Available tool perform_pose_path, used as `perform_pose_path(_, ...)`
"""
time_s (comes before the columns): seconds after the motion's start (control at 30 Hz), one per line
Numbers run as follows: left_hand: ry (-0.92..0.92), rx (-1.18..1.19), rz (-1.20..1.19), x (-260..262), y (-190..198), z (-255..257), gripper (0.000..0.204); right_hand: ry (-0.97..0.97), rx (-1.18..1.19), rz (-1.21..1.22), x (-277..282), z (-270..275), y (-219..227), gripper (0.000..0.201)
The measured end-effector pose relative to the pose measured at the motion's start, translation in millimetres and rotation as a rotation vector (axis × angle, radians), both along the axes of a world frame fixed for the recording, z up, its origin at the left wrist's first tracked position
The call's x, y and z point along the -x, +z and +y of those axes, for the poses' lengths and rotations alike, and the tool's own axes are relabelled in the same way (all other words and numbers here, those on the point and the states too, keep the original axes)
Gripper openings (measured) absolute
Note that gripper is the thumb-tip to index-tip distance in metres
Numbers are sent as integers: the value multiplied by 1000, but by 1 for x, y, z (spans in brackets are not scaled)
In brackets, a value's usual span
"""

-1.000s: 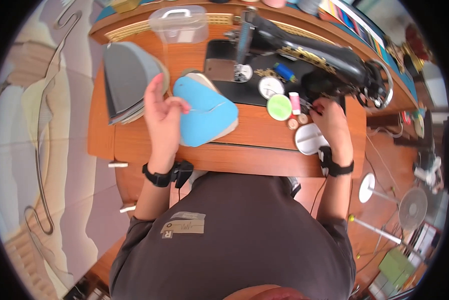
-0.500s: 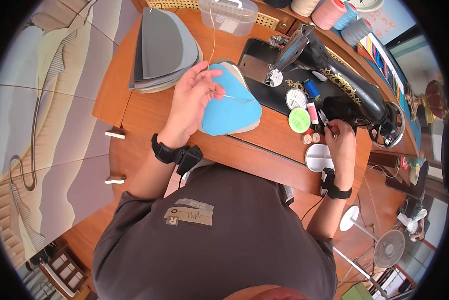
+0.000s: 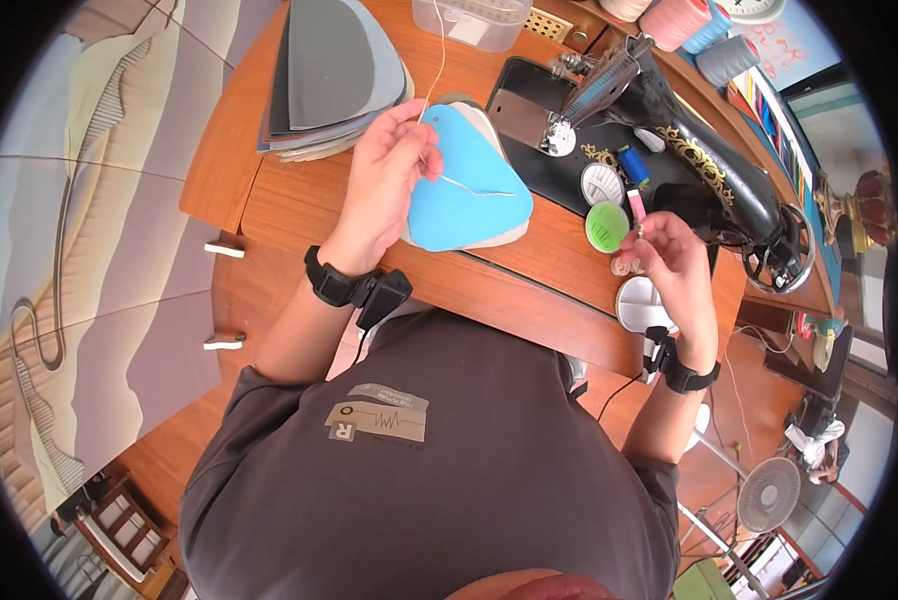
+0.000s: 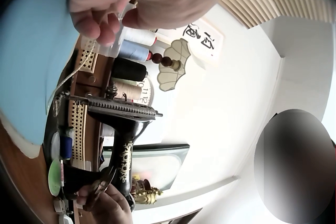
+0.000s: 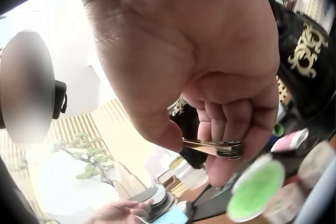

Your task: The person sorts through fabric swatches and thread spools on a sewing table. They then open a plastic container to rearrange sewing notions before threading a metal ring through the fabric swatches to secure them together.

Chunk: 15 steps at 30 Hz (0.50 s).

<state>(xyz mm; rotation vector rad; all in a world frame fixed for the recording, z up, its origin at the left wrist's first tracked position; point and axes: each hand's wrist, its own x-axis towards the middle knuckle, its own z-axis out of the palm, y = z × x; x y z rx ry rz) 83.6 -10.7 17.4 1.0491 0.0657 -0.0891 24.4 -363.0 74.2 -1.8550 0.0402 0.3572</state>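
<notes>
I see my left hand (image 3: pixel 384 185) pinching a white thread (image 3: pixel 436 60) above the blue fabric piece (image 3: pixel 464 195) on the tabletop (image 3: pixel 299 210), my right hand (image 3: pixel 669 265) gripping metal clippers (image 5: pixel 212 148); I'd keep the thread taut.

Black sewing machine (image 3: pixel 689 130) standing on wooden table (image 3: pixel 279 200), grey fabric stack (image 3: pixel 334 75) lying at far left, clear plastic box (image 3: pixel 469 20) sitting behind, green round tin (image 3: pixel 606 227) lying beside white dish (image 3: pixel 641 305), floor fan (image 3: pixel 769 495) standing below.
</notes>
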Motion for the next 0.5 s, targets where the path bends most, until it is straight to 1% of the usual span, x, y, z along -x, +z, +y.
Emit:
perform_pose_path(0.1, -29, 40, 28, -3, -6, 1, 34, 108, 5, 65, -14, 32, 12, 19)
perform_pose_path(0.13, -17, 43, 49, -4, -6, 0, 33, 89, 82, 131, -20, 54, 29, 19)
perform_pose_path(0.23, 12, 45, 86, -5, -4, -3, 32, 156, -161, 103, -53, 85, 7, 19)
perform_pose_path(0.3, 24, 37, 81, -5, -2, -3, 32, 199, -303, 196, -80, 108, -9, 27)
perform_pose_path(0.4, 26, -12, 85, -5, 1, -4, 30, 230, -296, 189, -110, 143, -25, 30)
perform_pose_path(0.5, 21, -60, 67, -6, 1, -5, 28, 189, -277, 176, -121, 166, -22, 34)
